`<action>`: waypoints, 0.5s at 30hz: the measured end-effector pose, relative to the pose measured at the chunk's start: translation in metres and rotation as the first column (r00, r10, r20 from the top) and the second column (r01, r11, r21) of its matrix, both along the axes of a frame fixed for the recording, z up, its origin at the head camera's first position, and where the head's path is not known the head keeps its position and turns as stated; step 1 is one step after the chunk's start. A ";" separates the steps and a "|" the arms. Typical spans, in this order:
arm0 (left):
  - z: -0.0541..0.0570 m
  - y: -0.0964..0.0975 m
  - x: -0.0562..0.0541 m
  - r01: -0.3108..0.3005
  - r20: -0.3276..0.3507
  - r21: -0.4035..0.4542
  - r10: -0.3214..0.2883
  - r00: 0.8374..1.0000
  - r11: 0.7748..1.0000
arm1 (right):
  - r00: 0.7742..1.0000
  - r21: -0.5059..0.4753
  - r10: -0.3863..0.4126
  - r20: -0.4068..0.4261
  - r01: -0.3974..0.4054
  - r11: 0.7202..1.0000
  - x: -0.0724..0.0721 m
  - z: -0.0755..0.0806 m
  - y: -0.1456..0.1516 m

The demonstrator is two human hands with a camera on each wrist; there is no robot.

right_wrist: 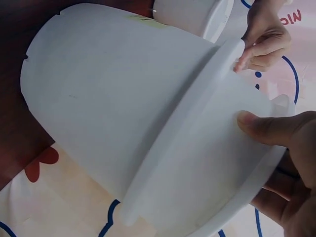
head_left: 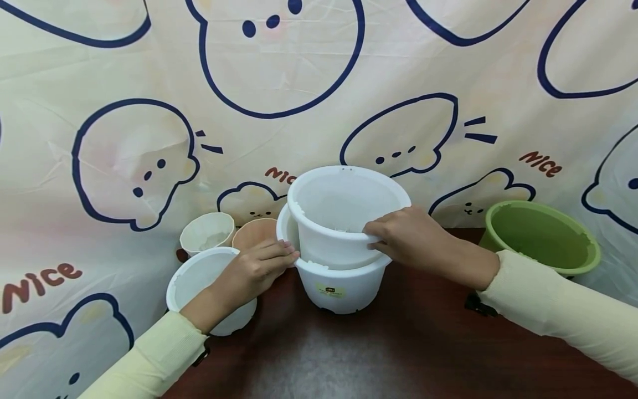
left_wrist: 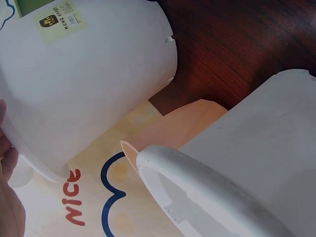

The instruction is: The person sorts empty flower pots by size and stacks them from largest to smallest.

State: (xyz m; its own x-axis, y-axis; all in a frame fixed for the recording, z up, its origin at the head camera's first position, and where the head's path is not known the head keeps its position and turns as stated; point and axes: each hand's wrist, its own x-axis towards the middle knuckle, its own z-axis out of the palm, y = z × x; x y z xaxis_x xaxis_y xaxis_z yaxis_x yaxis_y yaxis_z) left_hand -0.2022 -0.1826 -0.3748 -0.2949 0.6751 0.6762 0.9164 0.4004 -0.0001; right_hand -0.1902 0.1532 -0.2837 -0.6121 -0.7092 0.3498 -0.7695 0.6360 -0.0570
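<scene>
In the head view, an upper white plastic flowerpot [head_left: 326,248] sits partly inside a lower white flowerpot [head_left: 344,299], which stands upright on the table and bears a small yellowish label. My right hand [head_left: 408,237] grips the upper pot's rim at its right side; in the right wrist view the thumb [right_wrist: 261,129] lies on that pot's outer wall, with other fingers over the rim. My left hand [head_left: 259,265] pinches the lower pot's rim at its left. Below the left forearm a third white flowerpot [head_left: 196,277] stands, partly covered by it.
A green pot [head_left: 543,235] stands at the right by the patterned backdrop [head_left: 279,66]. Behind the third white pot are a small white ribbed pot [head_left: 206,233] and a peach-coloured pot [head_left: 255,230]. The dark reddish-brown table [head_left: 319,354] shows glare at the front.
</scene>
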 end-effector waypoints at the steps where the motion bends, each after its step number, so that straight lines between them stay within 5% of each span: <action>1: 0.000 0.000 0.000 0.000 -0.001 0.000 0.000 1.000 1.000 | 1.000 0.005 0.003 0.013 -0.003 1.000 0.000 0.001 0.000; 15: 0.002 0.002 0.000 0.015 -0.050 0.028 -0.014 0.999 1.000 | 0.994 0.095 0.033 0.102 -0.043 0.995 0.000 0.008 -0.001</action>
State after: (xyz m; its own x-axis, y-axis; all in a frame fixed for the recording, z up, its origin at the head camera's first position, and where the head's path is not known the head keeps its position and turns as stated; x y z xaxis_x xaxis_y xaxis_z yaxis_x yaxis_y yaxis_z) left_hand -0.2022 -0.1808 -0.3731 -0.2504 0.6598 0.7085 0.9212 0.3875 -0.0353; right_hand -0.1905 0.1525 -0.2756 -0.6122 -0.7604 0.2170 -0.7870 0.6124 -0.0742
